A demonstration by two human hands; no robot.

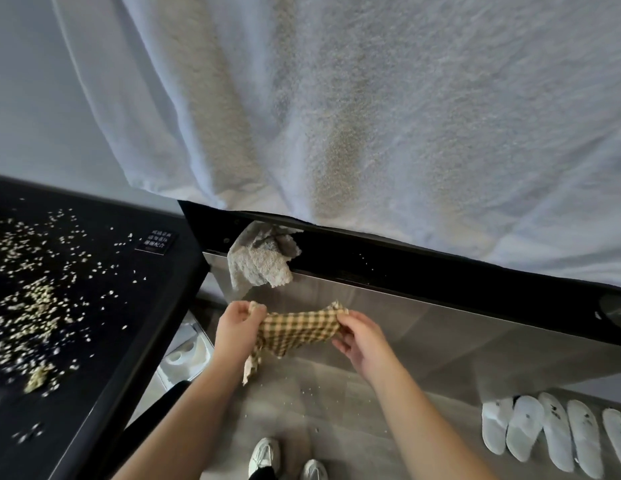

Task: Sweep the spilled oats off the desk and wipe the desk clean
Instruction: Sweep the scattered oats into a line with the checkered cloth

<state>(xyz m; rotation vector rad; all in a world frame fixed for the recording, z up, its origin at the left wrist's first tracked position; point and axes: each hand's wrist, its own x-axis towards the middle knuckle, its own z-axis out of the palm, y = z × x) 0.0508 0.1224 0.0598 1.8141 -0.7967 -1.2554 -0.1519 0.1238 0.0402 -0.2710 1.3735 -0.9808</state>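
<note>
White textured bedding (406, 116) fills the upper field and hangs over a black ledge (440, 271) that runs down toward the right. The black desk (136, 306) occupies the left. Spilled oats (35, 306) lie scattered over its top, thickest toward the left and thin toward its right edge. A small black sign (156, 242) with white characters sits near the desk's far right corner.

Beyond the desk's right edge, above the wooden floor (337, 427), a brown-and-cream checked cloth (298, 332) is stretched between two hands and does not touch the desk. The left hand (238, 329) pinches the cloth's left end, and the right hand (362, 341) pinches its right end; one corner of the cloth dangles below.

A pale fuzzy rag (260, 265) hangs from the ledge just above the hands. A row of white slippers (551, 431) lies on the floor at the lower right. A few oat flakes (309, 391) dot the floor.
</note>
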